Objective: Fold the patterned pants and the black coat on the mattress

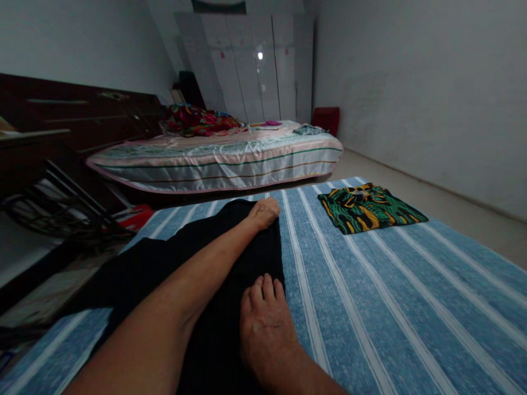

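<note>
A black cloth (224, 307), its garment type unclear, lies spread over the blue-and-white striped sheet (337, 307). At its far right corner, my left hand (265, 212) is closed on the fabric, with the arm stretched across the cloth. Nearer to me, my right hand (267, 318) rests palm down by the cloth's right edge, fingers extended and flat on it. Part of the cloth is hidden under my forearms, and its left side reaches the bed's left edge. To the right lies a folded garment (373, 211) patterned in black, green and yellow, touched by neither hand.
Beyond the striped bed stands a second bed with a shiny pale cover (230, 164) and a red floral blanket (201, 119). A grey wardrobe (247, 66) fills the far wall. A dark wheeled metal frame (53, 203) stands at left, and a red box (326, 118) at the back.
</note>
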`<act>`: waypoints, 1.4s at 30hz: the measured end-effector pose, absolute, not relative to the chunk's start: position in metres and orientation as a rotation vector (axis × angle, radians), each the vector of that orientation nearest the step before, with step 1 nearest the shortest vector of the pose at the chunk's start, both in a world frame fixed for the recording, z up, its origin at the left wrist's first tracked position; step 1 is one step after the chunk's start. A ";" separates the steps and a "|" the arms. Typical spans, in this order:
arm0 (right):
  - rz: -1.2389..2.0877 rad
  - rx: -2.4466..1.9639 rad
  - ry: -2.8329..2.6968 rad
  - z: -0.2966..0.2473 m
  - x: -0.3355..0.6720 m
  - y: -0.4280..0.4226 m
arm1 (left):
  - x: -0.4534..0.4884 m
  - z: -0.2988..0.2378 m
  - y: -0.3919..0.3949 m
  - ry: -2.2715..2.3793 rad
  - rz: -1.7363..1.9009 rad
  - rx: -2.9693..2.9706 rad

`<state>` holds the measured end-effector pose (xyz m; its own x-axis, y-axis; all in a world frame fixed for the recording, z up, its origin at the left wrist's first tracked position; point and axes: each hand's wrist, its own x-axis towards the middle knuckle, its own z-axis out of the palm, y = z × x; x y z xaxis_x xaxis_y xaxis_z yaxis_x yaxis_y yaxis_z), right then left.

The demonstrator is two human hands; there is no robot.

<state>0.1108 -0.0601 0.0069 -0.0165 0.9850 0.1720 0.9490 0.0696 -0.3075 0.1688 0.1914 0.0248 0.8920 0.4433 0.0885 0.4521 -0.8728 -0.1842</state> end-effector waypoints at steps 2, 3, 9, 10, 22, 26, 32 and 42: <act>0.156 -1.930 -2.020 0.007 0.111 -0.060 | 0.170 0.024 0.188 -0.690 0.002 -2.881; 0.158 -1.932 -2.020 0.007 0.111 -0.061 | 0.169 0.024 0.187 -0.698 0.028 -2.893; 0.081 -1.942 -1.991 0.004 0.110 -0.061 | 0.153 0.023 0.182 -0.705 0.173 -3.006; 0.073 -1.942 -1.988 0.003 0.110 -0.061 | 0.149 0.023 0.182 -0.711 0.196 -3.022; 0.111 -1.944 -1.986 -0.006 0.111 -0.062 | 0.134 0.009 0.185 -0.761 0.170 -3.108; 0.092 -1.986 -1.893 0.006 0.118 -0.053 | 0.134 0.007 0.185 -0.780 0.081 -3.147; -0.039 -2.078 -1.796 0.021 0.157 0.013 | 0.137 0.006 0.195 -0.797 -0.055 -3.223; -0.006 -2.065 -1.880 -0.011 0.197 0.058 | 0.127 0.015 0.200 -1.127 -0.461 -3.140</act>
